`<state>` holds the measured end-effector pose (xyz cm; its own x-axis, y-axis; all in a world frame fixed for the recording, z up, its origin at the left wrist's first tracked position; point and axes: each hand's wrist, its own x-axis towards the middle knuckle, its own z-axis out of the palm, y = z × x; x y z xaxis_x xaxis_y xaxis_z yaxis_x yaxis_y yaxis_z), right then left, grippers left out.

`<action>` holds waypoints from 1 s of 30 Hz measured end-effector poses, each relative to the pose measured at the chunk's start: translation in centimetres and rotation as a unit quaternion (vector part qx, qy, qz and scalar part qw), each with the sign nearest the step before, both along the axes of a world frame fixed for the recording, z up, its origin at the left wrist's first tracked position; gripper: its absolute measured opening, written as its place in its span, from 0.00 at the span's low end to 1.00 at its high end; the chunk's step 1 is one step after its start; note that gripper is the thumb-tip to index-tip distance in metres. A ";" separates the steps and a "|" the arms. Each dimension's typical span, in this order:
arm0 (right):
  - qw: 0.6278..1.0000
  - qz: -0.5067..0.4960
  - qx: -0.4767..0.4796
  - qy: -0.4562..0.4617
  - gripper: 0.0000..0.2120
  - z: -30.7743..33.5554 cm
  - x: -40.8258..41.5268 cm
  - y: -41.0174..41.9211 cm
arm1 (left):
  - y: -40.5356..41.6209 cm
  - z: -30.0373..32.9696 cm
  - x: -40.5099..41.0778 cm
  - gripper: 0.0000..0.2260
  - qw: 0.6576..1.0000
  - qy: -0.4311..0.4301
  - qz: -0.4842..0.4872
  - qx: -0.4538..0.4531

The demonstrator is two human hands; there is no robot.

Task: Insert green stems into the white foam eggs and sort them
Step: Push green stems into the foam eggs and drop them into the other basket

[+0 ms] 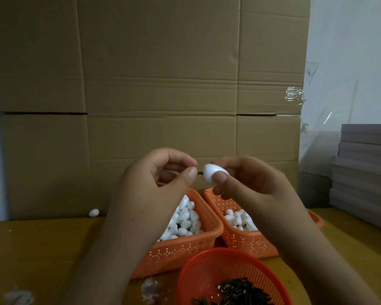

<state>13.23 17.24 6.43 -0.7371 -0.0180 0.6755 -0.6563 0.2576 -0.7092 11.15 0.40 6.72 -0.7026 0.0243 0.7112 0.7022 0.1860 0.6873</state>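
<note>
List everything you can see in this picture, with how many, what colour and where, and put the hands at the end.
held foam egg: one, white, between the two hands above the baskets
stem: one, dark green, short bit showing at the egg's left end
left rectangular basket: one, orange, centre of the table, holds many white foam eggs
right rectangular basket: one, orange, beside the left one, holds white foam eggs
round basket: one, red-orange, nearest the camera, holds a pile of green stems
loose foam egg: one, white, on the table at the cardboard's foot, left
cardboard sheet: one, brown, standing behind the table
table: one, yellow-brown wood
grey boards: a stack, far right
left hand: pinches the stem
right hand: holds the egg
</note>
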 end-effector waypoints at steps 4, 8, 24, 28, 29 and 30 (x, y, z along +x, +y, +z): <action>0.986 -0.045 0.148 -0.065 0.14 -0.1 -1.1 2.7 | -0.4 0.0 -0.3 0.04 1.000 0.003 0.027 0.014; 0.877 -0.139 0.412 -0.204 0.11 -1.4 -3.1 4.8 | -0.8 0.3 -0.1 0.06 0.999 0.014 0.019 0.041; 0.868 -0.166 0.439 -0.165 0.05 -4.3 -5.7 3.9 | -1.5 0.9 0.2 0.09 0.996 0.048 0.039 0.061; 0.898 -0.128 0.391 -0.155 0.05 -5.1 -5.4 1.8 | -2.1 1.2 0.4 0.11 0.993 0.062 0.038 0.091; 0.908 -0.129 0.371 -0.146 0.05 -5.2 -5.6 1.4 | -2.4 1.3 0.5 0.10 0.992 0.063 0.033 0.103; 0.916 -0.133 0.352 -0.136 0.06 -5.3 -6.0 1.0 | -2.7 1.4 0.6 0.09 0.991 0.063 0.027 0.116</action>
